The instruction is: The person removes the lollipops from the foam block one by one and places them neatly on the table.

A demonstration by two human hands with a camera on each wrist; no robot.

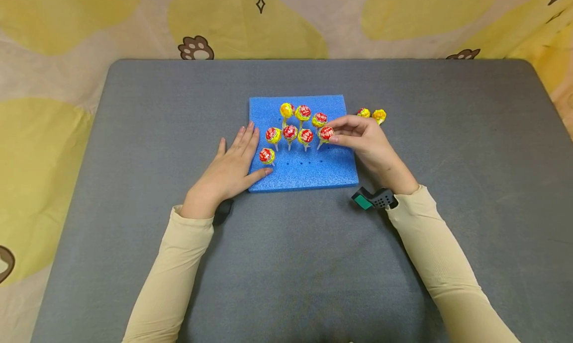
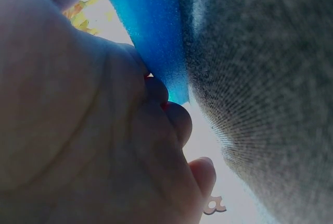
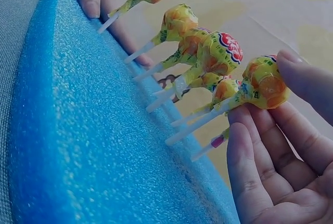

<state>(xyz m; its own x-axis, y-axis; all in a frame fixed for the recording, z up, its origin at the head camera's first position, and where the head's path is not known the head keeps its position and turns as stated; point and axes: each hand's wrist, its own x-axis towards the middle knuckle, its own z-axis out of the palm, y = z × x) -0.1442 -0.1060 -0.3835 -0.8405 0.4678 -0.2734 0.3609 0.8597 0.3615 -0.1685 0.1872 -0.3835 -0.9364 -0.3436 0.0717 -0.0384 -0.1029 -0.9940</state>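
A blue foam block [image 1: 309, 176] lies on the table with small holes in its top. Several lollipops in yellow and red wrappers stand in it on white sticks, among them a front-left lollipop [image 1: 267, 156] by itself. With thumb and fingers, my right hand [image 1: 369, 136] pinches the wrapped head of the lollipop [image 3: 264, 82] at the right end of the middle row. Its stick meets the foam surface, slightly tilted. My left hand [image 1: 230, 169] lies spread along the block's left edge, thumb and fingertips on the foam. The left wrist view shows this hand's underside against the block's side.
Two more lollipops [image 1: 378, 116] lie on the grey table [image 1: 286, 263] to the right of the block, partly behind the right hand. A patterned yellow and cream cloth [image 1: 286, 22] hangs behind the table's far edge. Dark wrist devices [image 1: 376, 199] sit at the cuffs.
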